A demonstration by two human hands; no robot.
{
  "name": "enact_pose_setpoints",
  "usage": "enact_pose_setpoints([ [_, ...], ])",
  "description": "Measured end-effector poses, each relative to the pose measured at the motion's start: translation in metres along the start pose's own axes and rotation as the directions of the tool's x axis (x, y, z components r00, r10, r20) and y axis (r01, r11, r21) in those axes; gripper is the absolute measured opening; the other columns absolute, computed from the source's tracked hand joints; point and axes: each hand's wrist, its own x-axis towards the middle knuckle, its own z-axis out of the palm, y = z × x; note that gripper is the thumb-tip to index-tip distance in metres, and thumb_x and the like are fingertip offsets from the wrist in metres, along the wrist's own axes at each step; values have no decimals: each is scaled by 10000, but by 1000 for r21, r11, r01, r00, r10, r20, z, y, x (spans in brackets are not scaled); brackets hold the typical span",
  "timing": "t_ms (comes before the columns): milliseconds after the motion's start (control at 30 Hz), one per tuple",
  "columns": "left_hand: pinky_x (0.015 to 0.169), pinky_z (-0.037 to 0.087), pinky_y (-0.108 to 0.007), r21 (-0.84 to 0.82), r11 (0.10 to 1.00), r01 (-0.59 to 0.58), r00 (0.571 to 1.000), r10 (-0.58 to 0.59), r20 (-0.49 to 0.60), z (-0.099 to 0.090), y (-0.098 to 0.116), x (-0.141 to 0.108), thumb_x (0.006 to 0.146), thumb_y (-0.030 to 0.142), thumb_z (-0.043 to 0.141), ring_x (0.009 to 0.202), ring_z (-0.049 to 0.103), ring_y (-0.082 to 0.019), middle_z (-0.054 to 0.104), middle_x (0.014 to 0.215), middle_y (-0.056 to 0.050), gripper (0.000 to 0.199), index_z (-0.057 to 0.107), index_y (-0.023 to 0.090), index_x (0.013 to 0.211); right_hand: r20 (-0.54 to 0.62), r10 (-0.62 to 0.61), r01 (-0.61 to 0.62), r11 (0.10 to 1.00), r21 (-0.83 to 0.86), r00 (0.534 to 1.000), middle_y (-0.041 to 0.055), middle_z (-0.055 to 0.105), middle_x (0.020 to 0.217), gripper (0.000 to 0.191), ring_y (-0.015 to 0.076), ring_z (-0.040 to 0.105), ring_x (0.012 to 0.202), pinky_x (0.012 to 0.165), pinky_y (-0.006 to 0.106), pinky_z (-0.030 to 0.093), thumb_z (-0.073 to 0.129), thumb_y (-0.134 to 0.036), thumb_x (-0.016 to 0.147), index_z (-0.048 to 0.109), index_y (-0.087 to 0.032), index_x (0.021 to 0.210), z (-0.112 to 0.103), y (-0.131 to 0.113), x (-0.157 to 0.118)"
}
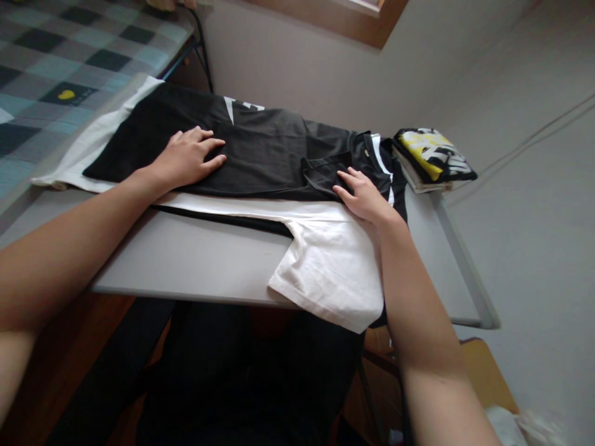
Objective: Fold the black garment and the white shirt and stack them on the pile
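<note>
A black shirt (264, 148) with white marks lies lengthwise on the grey table (199, 260), its collar toward the right. Beneath it a white shirt (334, 266) shows along the near side and at the left end, with one sleeve hanging over the front edge. My left hand (193, 158) rests flat on the black shirt's left part, fingers spread. Near the collar, my right hand (360, 195) lies on the black cloth with its fingers apart. Neither hand holds anything.
A folded stack of clothes (434, 158), black, yellow and white on top, sits at the table's far right corner. A bed with a checked cover (97, 68) is at the upper left. A wall (297, 56) runs behind the table. A yellowish chair seat (488, 371) shows at lower right.
</note>
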Motion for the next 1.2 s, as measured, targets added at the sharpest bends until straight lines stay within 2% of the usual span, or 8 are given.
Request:
enact_pose_setpoints([
  [233,1248,154,-547,-10,1000,8,1000,-8,-7,4,-5,2,997,604,350,1537,244,-329,429,1581,-47,621,510,268,1494,-8,-13,13,1000,3,1000,144,423,1613,634,347,328,1517,1243,548,265,545,-541,976,538,-186,1502,0,-1,-1],
  [400,1227,160,-560,4,1000,-11,1000,12,-15,8,-9,3,983,616,312,1536,250,-348,415,1594,-77,664,484,260,1518,-20,-14,13,1000,-11,1000,127,444,1603,602,353,334,1514,1237,557,282,546,-513,977,552,-203,1493,2,0,-1],
  [667,1223,203,-549,69,998,2,1000,-1,-17,6,-5,3,998,550,336,1525,283,-327,420,1605,-88,606,504,257,1502,-28,-3,2,999,-36,1000,130,449,1598,574,357,350,1506,1226,553,309,551,-484,978,569,-206,1480,4,0,-1],
  [767,1220,223,-555,94,996,6,1000,-4,-20,7,-4,3,1003,525,344,1522,293,-332,422,1605,-104,596,515,234,1495,-23,0,0,999,-39,1000,143,438,1603,570,349,353,1505,1231,535,303,555,-451,978,565,-184,1481,4,0,0],
  [867,1222,230,-551,112,994,3,1000,-1,-23,7,-4,3,1005,509,347,1520,302,-335,424,1603,-122,598,523,206,1491,-32,-5,4,999,-31,999,118,452,1598,554,341,364,1501,1230,543,304,559,-445,975,568,-217,1480,4,-1,0],
  [1100,1222,244,-542,131,991,-2,1000,6,-26,8,-7,4,1003,522,343,1520,310,-331,433,1599,-117,600,527,222,1488,-13,10,-11,1000,-24,1000,145,421,1612,567,350,321,1521,1236,540,287,548,-467,985,564,-196,1482,1,-3,-2],
  [1200,1224,242,-538,126,992,-6,999,11,-32,9,-8,4,1001,527,345,1520,312,-323,439,1596,-104,593,528,242,1487,-26,-1,0,1000,-13,1000,125,441,1602,556,351,335,1514,1232,554,291,552,-473,982,569,-226,1480,1,-3,-2],
])
